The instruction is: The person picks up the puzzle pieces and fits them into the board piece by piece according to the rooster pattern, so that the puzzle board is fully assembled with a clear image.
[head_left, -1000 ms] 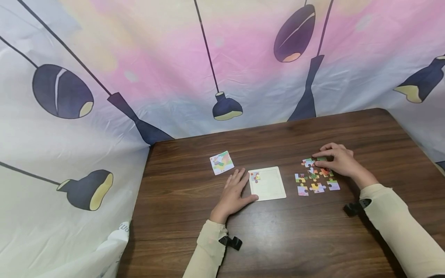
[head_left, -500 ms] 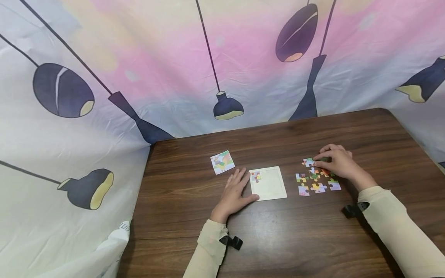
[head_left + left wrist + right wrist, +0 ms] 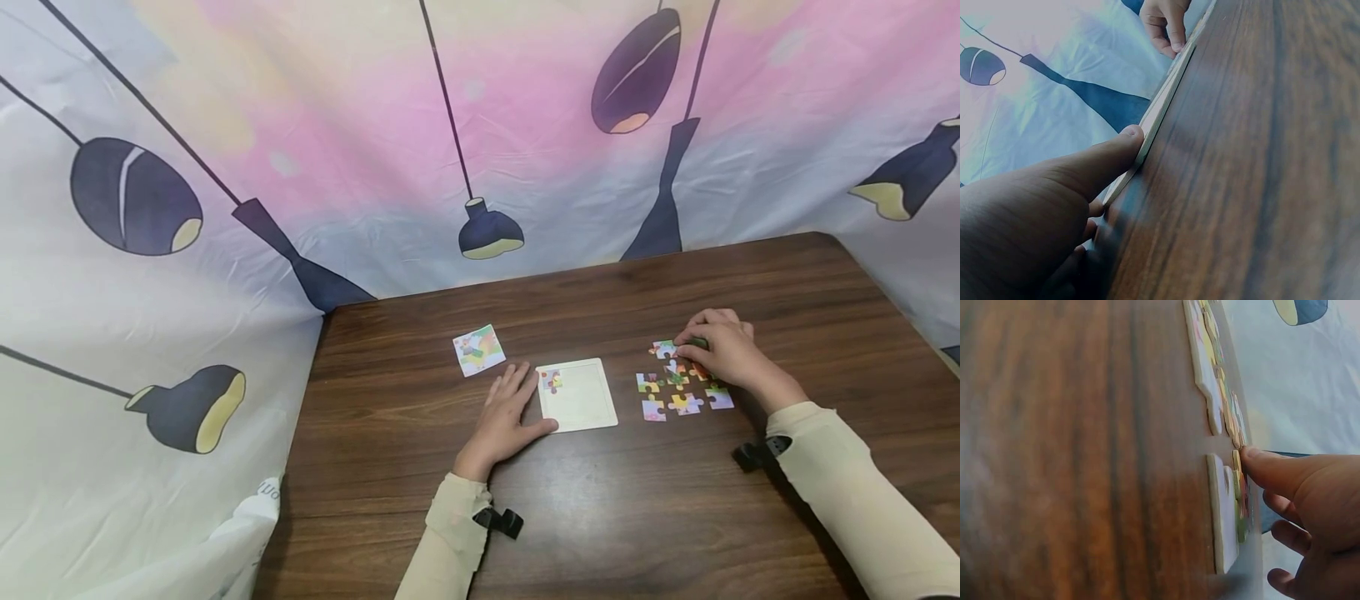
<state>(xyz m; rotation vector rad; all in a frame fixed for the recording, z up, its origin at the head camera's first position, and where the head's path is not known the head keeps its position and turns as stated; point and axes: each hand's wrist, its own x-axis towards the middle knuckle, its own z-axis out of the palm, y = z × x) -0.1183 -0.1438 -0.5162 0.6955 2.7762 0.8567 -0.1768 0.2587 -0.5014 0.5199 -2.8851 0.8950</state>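
Puzzle pieces (image 3: 677, 378) lie beside and beneath right grip (image 3: 727, 350).

Tally: one desk (image 3: 615, 492), one tray (image 3: 588, 406), one picture card (image 3: 479, 351), one left hand (image 3: 504, 421), one right hand (image 3: 726, 348).
Puzzle pieces (image 3: 686, 405): one in tray; about eight loose, some partly hidden, exact count unclear.
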